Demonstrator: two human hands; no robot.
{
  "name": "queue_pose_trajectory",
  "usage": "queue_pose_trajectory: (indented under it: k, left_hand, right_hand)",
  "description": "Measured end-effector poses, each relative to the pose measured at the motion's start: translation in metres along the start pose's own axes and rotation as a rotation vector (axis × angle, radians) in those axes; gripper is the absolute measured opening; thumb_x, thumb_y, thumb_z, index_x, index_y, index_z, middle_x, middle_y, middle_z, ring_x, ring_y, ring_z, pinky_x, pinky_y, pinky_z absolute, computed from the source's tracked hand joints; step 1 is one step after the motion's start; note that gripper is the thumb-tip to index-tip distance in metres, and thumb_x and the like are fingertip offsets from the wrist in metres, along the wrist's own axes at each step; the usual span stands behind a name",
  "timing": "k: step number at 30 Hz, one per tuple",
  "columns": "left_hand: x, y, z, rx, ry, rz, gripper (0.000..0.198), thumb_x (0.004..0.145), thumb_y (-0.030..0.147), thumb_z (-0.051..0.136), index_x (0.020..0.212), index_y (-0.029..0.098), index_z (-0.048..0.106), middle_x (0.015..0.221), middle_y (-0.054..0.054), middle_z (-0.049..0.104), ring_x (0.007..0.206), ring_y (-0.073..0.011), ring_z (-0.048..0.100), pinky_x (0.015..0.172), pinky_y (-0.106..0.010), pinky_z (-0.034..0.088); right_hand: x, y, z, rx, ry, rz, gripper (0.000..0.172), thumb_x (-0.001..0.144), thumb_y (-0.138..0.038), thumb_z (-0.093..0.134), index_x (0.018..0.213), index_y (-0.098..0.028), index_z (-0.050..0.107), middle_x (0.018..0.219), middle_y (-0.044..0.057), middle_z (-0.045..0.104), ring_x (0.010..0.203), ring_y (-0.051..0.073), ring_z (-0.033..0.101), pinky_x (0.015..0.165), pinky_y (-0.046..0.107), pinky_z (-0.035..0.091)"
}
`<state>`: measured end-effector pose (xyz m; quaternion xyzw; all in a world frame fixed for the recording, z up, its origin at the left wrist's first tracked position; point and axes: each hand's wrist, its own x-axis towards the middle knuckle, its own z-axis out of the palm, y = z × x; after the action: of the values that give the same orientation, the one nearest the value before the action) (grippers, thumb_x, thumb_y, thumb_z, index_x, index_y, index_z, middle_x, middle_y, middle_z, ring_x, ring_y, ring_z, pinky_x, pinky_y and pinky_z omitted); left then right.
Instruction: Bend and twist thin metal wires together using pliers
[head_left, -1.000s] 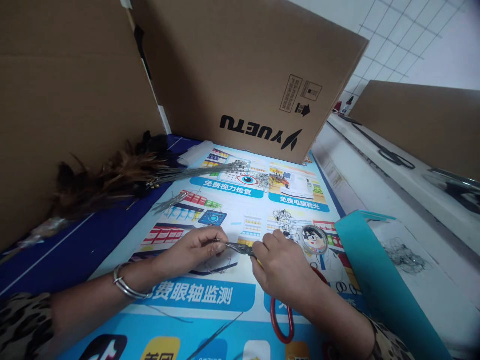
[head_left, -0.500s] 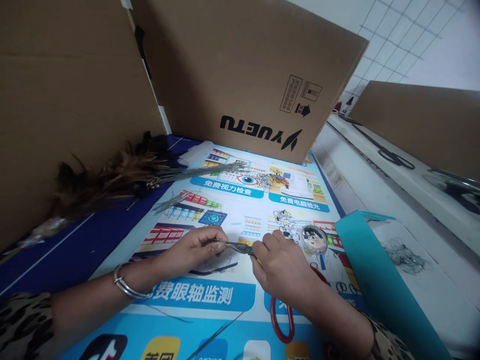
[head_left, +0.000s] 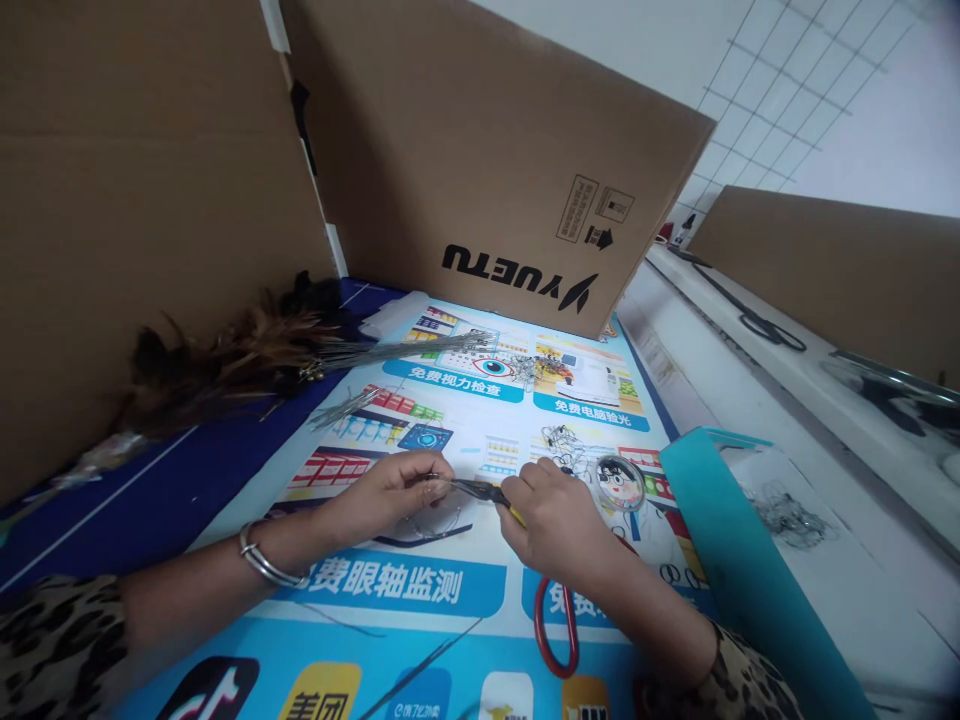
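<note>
My right hand [head_left: 553, 520] is wrapped round needle-nose pliers [head_left: 480, 490] with yellow handles. Their jaws point left and meet the fingertips of my left hand [head_left: 394, 495]. Thumb and index finger of that hand pinch a thin wire [head_left: 442, 478] at the plier tips; most of it is hidden by the fingers. A fine wire loop [head_left: 439, 525] shows just below the left fingers. Red-handled scissors [head_left: 556, 640] lie beneath my right wrist, partly covered. A round clear case [head_left: 620, 483] sits beyond the right hand, by a tangle of dark wire pieces [head_left: 564, 447].
Bundled straight wires [head_left: 405, 350] and brown feathers [head_left: 225, 350] lie at the back left. Cardboard panels [head_left: 487, 150] stand behind and left. At right are a teal box [head_left: 757, 560] with tangled wire [head_left: 791, 515] and a ledge holding black scissors [head_left: 761, 328]. Loose wires [head_left: 427, 660] lie in front.
The camera view has shifted slightly. The pliers now tilt a little more, with more yellow handle showing, and the wire loop below my left fingers looks rounder.
</note>
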<state>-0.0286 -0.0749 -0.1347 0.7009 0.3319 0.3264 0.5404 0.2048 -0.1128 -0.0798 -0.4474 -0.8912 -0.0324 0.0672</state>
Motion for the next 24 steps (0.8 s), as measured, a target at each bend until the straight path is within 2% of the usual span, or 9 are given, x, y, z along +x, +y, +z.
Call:
queue_pose_trajectory:
  k: [4,10,14,19,24]
  left_hand:
    - [0.002,-0.002,0.0,-0.072,0.031,-0.051,0.023,0.085,0.036,0.055,0.076,0.015,0.057,0.068,0.001,0.052,0.063,-0.0126,0.046,0.058,-0.022,0.036]
    - [0.007,-0.005,0.002,-0.228,0.141,-0.107,0.021,0.081,0.036,0.06,0.078,0.015,0.059,0.066,0.001,0.057,0.062,-0.0128,0.05,0.059,-0.023,0.038]
    - [0.008,-0.009,0.001,-0.259,0.178,-0.106,0.023,0.08,0.039,0.061,0.08,0.015,0.061,0.066,0.001,0.059,0.063,-0.0136,0.052,0.061,-0.023,0.039]
    - [0.009,-0.011,0.001,-0.32,0.179,-0.114,0.026,0.08,0.041,0.061,0.082,0.015,0.062,0.065,0.001,0.059,0.062,-0.0137,0.052,0.061,-0.024,0.039]
    - [0.009,-0.01,0.001,-0.366,0.176,-0.107,0.025,0.081,0.04,0.062,0.082,0.015,0.062,0.064,0.001,0.059,0.062,-0.0137,0.051,0.061,-0.024,0.039]
  right_hand:
    - [0.002,0.004,0.012,0.065,0.028,0.027,0.018,0.088,-0.032,0.047,0.088,-0.018,0.058,0.087,0.007,0.06,0.086,0.021,0.051,0.067,0.03,0.038]
    - [0.008,0.015,0.044,0.345,0.125,0.173,0.016,0.09,-0.029,0.045,0.095,-0.019,0.057,0.09,0.006,0.059,0.087,0.019,0.052,0.073,0.028,0.041]
    - [0.011,0.017,0.059,0.334,0.115,0.236,0.018,0.088,-0.031,0.049,0.098,-0.019,0.058,0.092,0.007,0.057,0.09,0.02,0.051,0.077,0.03,0.041]
    - [0.011,0.01,0.059,0.203,0.083,0.171,0.024,0.085,-0.032,0.054,0.103,-0.017,0.057,0.098,0.009,0.054,0.096,0.022,0.047,0.084,0.035,0.038]
    - [0.012,0.003,0.052,0.14,0.039,0.154,0.026,0.085,-0.035,0.054,0.104,-0.017,0.057,0.099,0.009,0.053,0.097,0.023,0.044,0.084,0.037,0.037]
